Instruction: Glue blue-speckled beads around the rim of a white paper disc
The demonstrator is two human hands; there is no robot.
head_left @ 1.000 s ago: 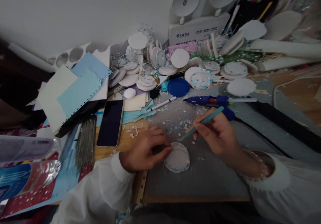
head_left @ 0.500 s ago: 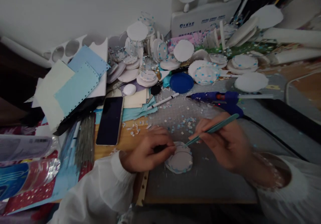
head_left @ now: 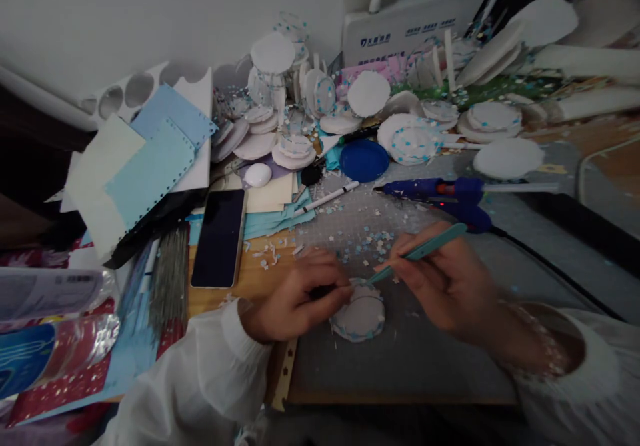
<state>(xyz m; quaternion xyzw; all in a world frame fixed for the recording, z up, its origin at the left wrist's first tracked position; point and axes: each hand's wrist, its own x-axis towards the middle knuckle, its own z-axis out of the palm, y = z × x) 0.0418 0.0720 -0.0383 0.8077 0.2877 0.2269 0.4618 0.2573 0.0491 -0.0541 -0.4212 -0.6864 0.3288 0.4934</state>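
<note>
Since the frame a second earlier, the slim teal tweezers [head_left: 435,242] have moved from just beyond the small round white disc with a blue-dotted edge [head_left: 358,313] to its far rim. The right hand [head_left: 440,279] grips them; the left hand [head_left: 305,293] has thumb and fingers together at the disc's left edge, though whether they pinch it I cannot tell. The disc lies on the grey gridded mat [head_left: 425,366]. Blue bits already line its near rim; the hand-covered part is hidden. Many loose blue-and-white confetti pieces [head_left: 377,241] remain unplaced beyond.
</note>
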